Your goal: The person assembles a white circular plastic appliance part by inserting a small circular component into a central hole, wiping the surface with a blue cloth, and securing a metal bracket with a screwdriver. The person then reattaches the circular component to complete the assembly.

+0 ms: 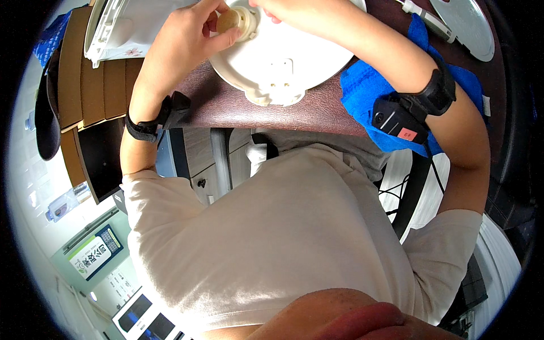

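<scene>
My left hand has its thumb and fingers round a cream-coloured, ring-shaped plastic piece. That piece is over a large round white plastic lid; I cannot tell whether it is fixed there. The lid lies on a dark brown table, its notched rim tab toward me. My right hand is over the lid's far part, fingers curled, partly cut off by the upper edge. Anything it holds is out of sight.
A white plastic tub stands at the left beside cardboard boxes. A blue cloth lies under my right forearm. At the far right are a white handheld device and a shiny oval plate. The table's near edge faces me.
</scene>
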Demonstrator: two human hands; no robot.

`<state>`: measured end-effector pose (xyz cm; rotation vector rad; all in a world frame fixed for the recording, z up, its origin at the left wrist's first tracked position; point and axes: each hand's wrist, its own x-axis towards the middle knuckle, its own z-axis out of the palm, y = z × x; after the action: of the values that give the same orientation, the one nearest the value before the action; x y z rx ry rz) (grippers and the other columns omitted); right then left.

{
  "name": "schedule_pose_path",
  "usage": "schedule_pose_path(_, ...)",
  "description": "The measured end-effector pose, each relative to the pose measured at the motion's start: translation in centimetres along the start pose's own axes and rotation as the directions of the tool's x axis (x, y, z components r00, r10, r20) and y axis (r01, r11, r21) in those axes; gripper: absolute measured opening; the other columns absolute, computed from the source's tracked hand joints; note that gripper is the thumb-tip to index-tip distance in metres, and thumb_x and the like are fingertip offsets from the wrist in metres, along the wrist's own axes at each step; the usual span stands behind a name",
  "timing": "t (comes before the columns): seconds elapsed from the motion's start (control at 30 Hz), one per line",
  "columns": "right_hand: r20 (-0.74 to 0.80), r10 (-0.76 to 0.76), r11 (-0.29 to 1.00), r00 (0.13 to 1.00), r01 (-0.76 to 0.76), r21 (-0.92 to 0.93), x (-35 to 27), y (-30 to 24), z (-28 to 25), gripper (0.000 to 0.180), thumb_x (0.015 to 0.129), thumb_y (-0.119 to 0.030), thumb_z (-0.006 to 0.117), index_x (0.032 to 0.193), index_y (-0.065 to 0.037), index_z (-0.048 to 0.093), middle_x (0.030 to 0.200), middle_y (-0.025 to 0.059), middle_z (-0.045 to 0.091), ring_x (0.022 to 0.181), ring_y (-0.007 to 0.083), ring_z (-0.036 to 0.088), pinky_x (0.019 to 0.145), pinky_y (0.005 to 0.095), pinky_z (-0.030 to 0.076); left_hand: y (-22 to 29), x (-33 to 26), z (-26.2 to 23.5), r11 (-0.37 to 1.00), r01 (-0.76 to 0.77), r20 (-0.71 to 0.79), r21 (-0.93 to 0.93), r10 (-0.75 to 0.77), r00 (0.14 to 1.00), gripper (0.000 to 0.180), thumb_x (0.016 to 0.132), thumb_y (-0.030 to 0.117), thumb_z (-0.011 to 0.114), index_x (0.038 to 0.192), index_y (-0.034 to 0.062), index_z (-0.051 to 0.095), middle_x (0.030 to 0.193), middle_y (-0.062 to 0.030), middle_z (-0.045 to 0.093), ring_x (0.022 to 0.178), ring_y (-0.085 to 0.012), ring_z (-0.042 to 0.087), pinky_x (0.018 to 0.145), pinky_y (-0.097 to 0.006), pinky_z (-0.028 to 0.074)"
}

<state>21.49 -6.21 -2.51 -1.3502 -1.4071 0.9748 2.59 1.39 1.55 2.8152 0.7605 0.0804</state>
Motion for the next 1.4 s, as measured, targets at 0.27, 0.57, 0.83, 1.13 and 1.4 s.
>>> schedule_pose_path(0.27, 0.055, 0.055, 0.994, 0.997, -0.049, -0.1, -0.4, -0.8, -0.3, 0.024, 0.088, -0.02, 0.054, 0.089, 0.003, 0.065, 0.083, 0.0223, 0.066, 0.075, 0.0303, 0.066, 0.068, 0.0392, 0.05, -0.5, 0.7, 0.0, 0.998, 0.022, 0.032, 0.051, -0.023, 0.999, 0.035, 0.084, 0.029, 0.072, 0.098, 0.0007, 0.058, 0.068, -0.006, 0.058, 0.059, -0.0126, 0.05, 0.058, -0.027, 0.045)
schedule_pose_path(0.57, 0.079, -0.063, 0.972, 0.995, 0.079, -0.22, -0.3, 1.5, 0.5, 0.023, 0.086, -0.023, 0.061, 0.089, 0.0, 0.065, 0.082, 0.0188, 0.067, 0.075, 0.0298, 0.066, 0.069, 0.0381, 0.051, 0.4, -0.1, 0.3, 0.996, -0.024, -0.13, 0.084, 0.035, 0.991, 0.06, 0.073, 0.029, 0.079, 0.125, 0.0117, 0.056, 0.102, -0.0099, 0.063, 0.069, -0.0187, 0.051, 0.063, -0.033, 0.047)
schedule_pose_path(0.83, 0.034, -0.164, 0.89, 0.986, 0.162, -0.426, 0.8, 3.3, 1.3, 0.023, 0.083, -0.025, 0.056, 0.091, -0.007, 0.069, 0.074, 0.0141, 0.068, 0.067, 0.0258, 0.068, 0.067, 0.0378, 0.053, 0.1, 0.2, -0.2, 0.994, -0.085, -0.064, 0.075, 0.089, 0.994, 0.054, 0.076, 0.021, 0.075, 0.126, 0.0124, 0.057, 0.097, -0.0082, 0.062, 0.069, -0.0195, 0.05, 0.064, -0.031, 0.046)
schedule_pose_path(1.13, -0.003, -0.102, 0.989, 0.995, 0.101, -0.111, 1.0, 3.0, 1.7, 0.02, 0.086, -0.021, 0.058, 0.095, -0.005, 0.067, 0.074, 0.0097, 0.069, 0.058, 0.0176, 0.066, 0.054, 0.0313, 0.052, -0.6, -0.7, -0.2, 0.993, -0.121, -0.208, -0.014, 0.115, 0.971, 0.047, 0.078, 0.02, 0.073, 0.122, 0.0087, 0.059, 0.098, -0.0065, 0.061, 0.071, -0.0129, 0.053, 0.059, -0.027, 0.045)
schedule_pose_path(1.4, -0.031, -0.12, 0.989, 0.992, 0.117, -0.093, 1.2, 4.0, 1.4, 0.022, 0.087, -0.021, 0.057, 0.092, -0.001, 0.066, 0.071, 0.01, 0.068, 0.054, 0.0161, 0.064, 0.052, 0.0304, 0.052, 1.5, 1.0, -2.5, 0.948, 0.231, -0.124, -0.219, -0.262, 0.957, 0.041, 0.082, 0.028, 0.07, 0.11, 0.0, 0.058, 0.092, -0.0141, 0.063, 0.078, -0.0249, 0.062, 0.07, -0.035, 0.049)
